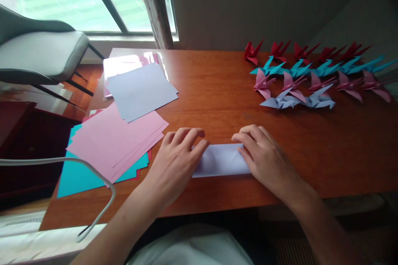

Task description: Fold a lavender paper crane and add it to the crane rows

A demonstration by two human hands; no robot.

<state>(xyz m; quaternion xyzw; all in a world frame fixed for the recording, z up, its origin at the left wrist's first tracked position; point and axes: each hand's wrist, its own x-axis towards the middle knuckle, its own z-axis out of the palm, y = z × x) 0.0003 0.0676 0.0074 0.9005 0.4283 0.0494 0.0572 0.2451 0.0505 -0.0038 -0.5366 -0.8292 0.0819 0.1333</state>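
A pale lavender sheet of paper, folded into a long narrow strip, lies at the front of the wooden table. My left hand is over its left end, fingers curled, with the thumb near the top edge. At the right end my right hand has its fingers bent and the thumb on the paper near the upper corner. A faint diagonal crease shows by the right thumb. Both hands hide the ends of the strip, and the undersides of the fingers are out of sight.
Pale lavender sheets, pink sheets and blue sheets overlap on the left. Paper cranes stand in rows at back right: red, blue, pink, lavender. A white cable curves at front left.
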